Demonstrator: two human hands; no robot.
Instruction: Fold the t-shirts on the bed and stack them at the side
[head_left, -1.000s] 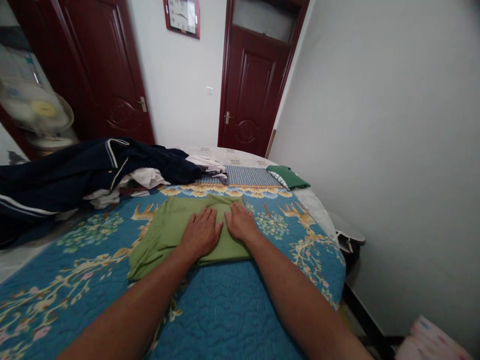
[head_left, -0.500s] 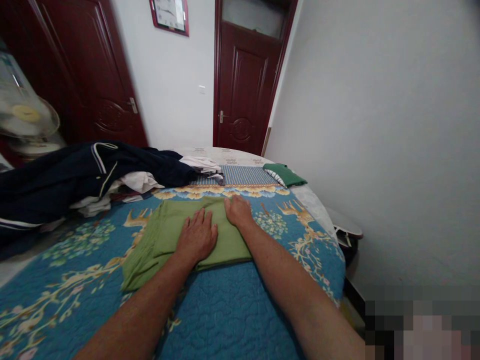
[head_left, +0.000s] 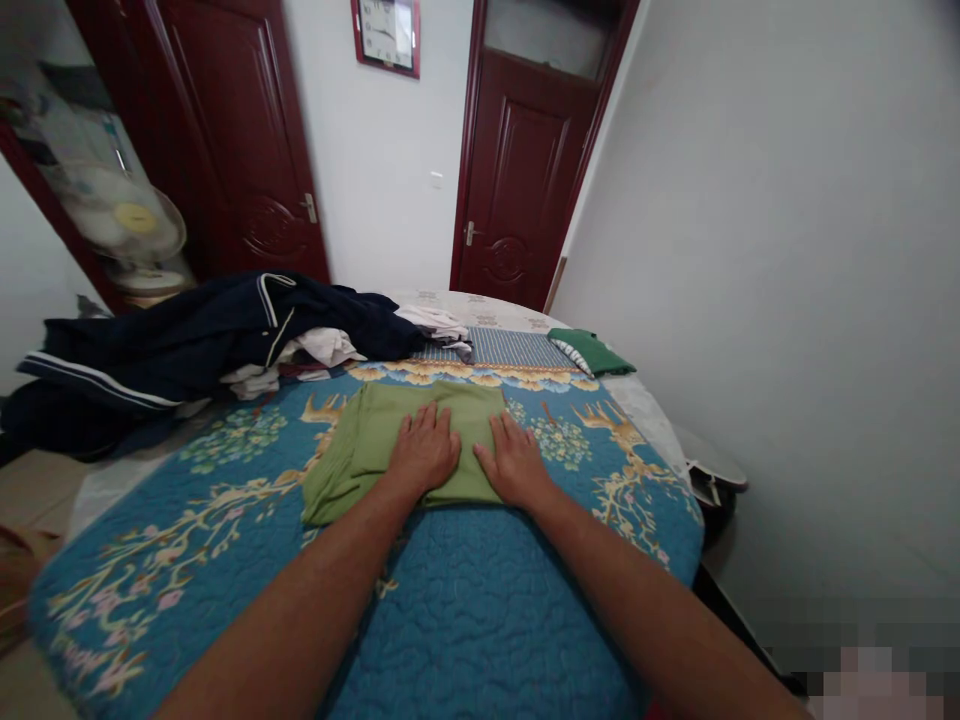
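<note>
A green garment [head_left: 375, 430], folded into a rough rectangle, lies on the blue patterned quilt [head_left: 465, 590]. Its left end has gathered creases and sticks out toward me at the lower corner. My left hand [head_left: 426, 450] rests flat on the middle of the cloth, fingers stretched forward. Near the garment's right edge, my right hand [head_left: 516, 462] lies palm down with the fingers extended and the thumb apart, pressing on the cloth. Neither hand grips anything.
Dark navy clothing [head_left: 187, 345] is heaped at the left, with pale garments [head_left: 326, 347] beneath it. A folded green piece of clothing [head_left: 596, 352] sits at the far right. A wall [head_left: 787, 250] runs along the right side, and a fan [head_left: 135, 220] stands back left.
My right hand has moved from the garment's far right edge back toward me and flattened out. My left hand stays on the cloth. The view has shifted, so the scene sits further right.
</note>
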